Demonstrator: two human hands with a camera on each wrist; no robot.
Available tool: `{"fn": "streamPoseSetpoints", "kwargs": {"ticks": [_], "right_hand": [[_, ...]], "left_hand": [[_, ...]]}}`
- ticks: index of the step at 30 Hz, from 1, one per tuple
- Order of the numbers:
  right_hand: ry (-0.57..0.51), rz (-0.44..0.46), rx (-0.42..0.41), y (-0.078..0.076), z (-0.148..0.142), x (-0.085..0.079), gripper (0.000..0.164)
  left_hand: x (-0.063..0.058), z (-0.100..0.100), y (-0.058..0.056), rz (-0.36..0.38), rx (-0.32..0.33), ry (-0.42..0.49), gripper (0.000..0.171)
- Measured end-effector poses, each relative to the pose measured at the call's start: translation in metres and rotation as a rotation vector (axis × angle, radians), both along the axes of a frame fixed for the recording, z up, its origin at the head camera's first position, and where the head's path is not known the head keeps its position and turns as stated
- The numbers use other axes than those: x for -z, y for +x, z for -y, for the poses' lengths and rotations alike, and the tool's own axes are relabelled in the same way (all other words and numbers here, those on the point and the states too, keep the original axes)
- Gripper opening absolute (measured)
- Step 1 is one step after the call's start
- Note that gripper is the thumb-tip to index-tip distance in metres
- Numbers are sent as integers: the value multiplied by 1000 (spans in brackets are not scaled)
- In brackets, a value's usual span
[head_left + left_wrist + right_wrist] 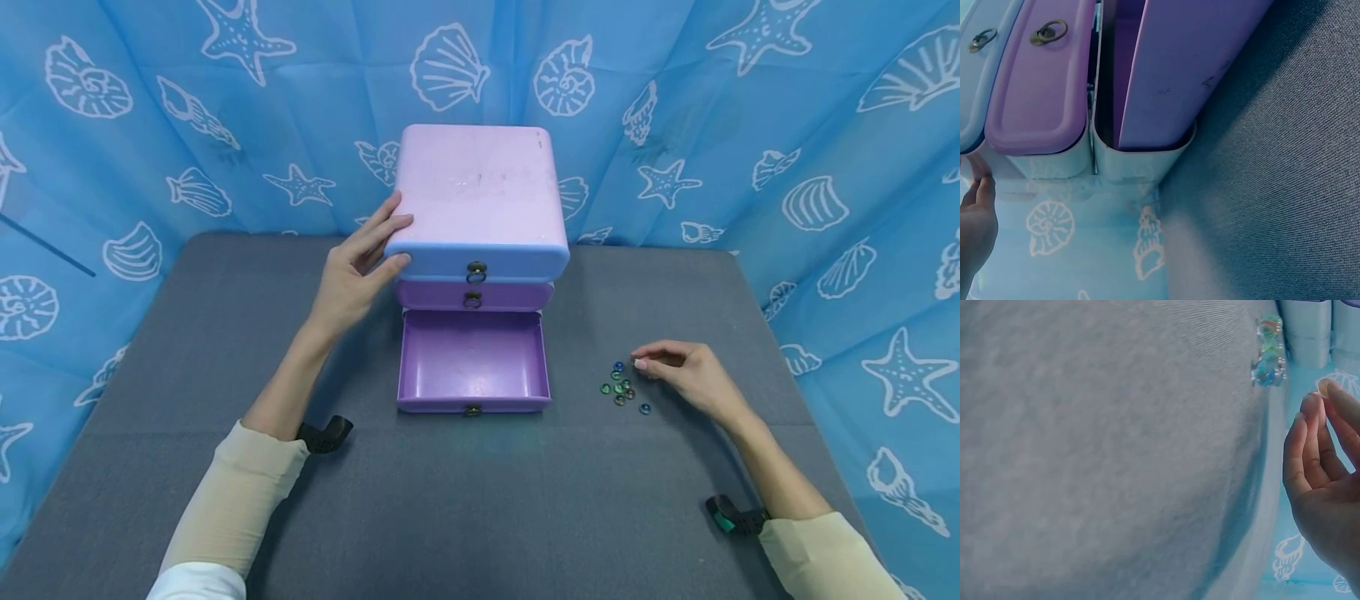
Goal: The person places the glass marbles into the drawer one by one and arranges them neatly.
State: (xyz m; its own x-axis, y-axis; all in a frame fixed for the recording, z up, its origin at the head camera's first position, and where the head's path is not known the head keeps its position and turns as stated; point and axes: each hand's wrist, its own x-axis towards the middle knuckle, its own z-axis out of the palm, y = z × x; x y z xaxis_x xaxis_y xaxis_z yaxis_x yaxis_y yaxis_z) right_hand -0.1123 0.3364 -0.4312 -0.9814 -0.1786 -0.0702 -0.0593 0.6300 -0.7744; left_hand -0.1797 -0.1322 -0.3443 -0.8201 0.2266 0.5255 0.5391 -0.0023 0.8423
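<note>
A small drawer cabinet [480,187] has a pale pink top and three drawers with ring pulls. Its blue top drawer [517,262] and purple middle drawer [517,297] are closed. The purple bottom drawer [474,358] is pulled out, with a bare inside. My left hand [348,279] rests against the cabinet's left side, fingers extended, thumb near the front corner. To the right lie several glass marbles [618,387], green, blue and brownish. Beside them, my right hand [693,375] pinches thumb and forefinger together on what seems to be a glass marble, mostly hidden by the fingertips.
A grey cloth [480,508] covers the table. Behind and at both sides hangs a blue curtain [330,108] with white shells and starfish, close to the cabinet's back. Each wrist wears a black camera mount [326,435].
</note>
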Motion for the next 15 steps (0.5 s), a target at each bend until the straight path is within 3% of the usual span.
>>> {"fn": "streamPoseSetpoints", "kwargs": {"ticks": [15], "right_hand": [[-310,-10,-69,-3,27,-10,28]], "left_hand": [[-3,-2,2,8,-9,0,42]]}}
